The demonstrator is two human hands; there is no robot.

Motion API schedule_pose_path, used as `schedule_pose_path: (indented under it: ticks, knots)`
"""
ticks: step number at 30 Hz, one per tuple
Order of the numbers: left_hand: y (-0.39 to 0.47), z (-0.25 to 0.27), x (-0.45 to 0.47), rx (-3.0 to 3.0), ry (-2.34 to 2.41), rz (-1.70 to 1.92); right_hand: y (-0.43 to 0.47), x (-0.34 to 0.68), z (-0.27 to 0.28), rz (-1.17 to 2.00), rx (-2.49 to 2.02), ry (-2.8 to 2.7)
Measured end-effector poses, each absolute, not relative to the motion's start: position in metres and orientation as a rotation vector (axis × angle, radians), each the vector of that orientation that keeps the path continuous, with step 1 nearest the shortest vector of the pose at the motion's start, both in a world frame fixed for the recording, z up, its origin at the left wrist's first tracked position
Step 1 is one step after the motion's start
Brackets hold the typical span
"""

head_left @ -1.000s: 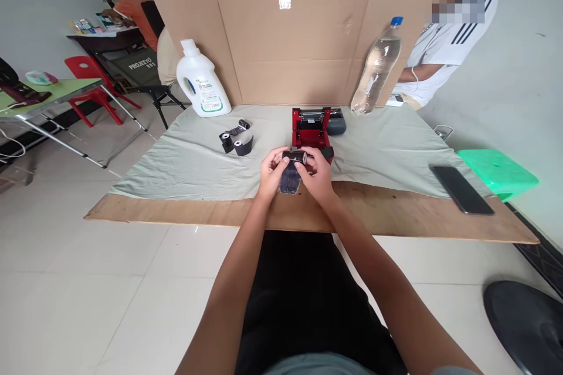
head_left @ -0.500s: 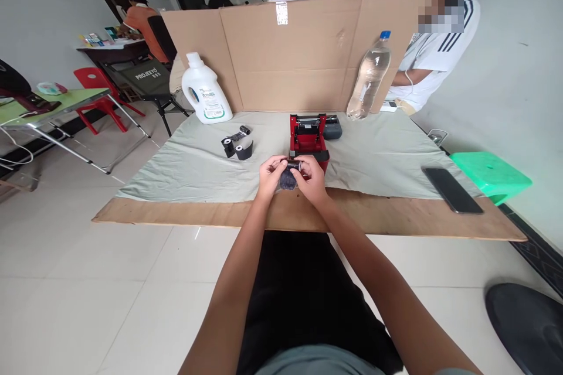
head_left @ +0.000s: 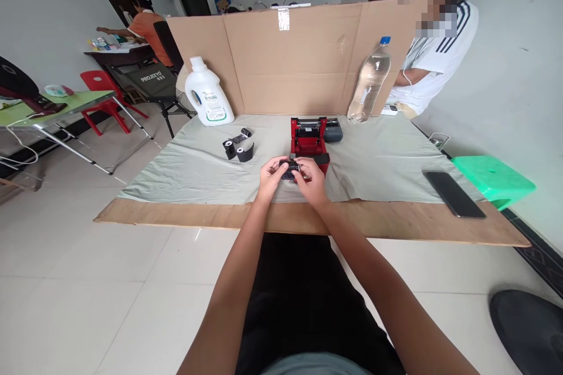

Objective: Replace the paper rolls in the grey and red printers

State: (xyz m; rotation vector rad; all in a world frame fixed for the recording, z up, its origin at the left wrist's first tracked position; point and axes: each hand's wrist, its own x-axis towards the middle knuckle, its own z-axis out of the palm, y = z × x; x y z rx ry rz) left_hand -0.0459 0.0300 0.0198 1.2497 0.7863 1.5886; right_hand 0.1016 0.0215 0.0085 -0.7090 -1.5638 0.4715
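Between my left hand (head_left: 270, 177) and my right hand (head_left: 312, 180) is a small roll of shiny black ribbon (head_left: 289, 169), gripped by the fingertips at both ends. It is held level, just in front of a red label printer (head_left: 308, 142) whose top stands raised. My fingers hide part of the roll. Further left on the cloth lie a black ribbon roll with a white core (head_left: 245, 154) and another pair of rolls (head_left: 229, 149) joined by a strip of film. A dark grey case (head_left: 334, 130) sits beside the printer at its right rear.
A grey-green cloth (head_left: 176, 176) covers the wooden tabletop (head_left: 176, 214). A cardboard screen (head_left: 290, 64) borders the back, with a white detergent jug (head_left: 210, 96) and a water bottle (head_left: 370, 82) before it. A phone (head_left: 454, 194) lies right. Beyond are a green stool (head_left: 495, 176) and a person (head_left: 444, 53).
The dark film that bunched below the roll now shows less, and the roll sits flatter between my fingers. Both hands stay almost in place. The view has tilted slightly upward.
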Motion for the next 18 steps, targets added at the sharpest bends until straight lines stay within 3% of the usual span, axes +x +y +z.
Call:
schedule_pose_path:
  ticks: [11, 18]
  knots:
    - [0.031, 0.019, -0.047, 1.284, 0.680, 1.592, 0.019, 0.100, 0.007, 0.619, -0.700, -1.513]
    - [0.029, 0.012, -0.055, 1.235, 0.799, 1.670, 0.015, 0.097, 0.013, 0.543, -0.714, -1.547]
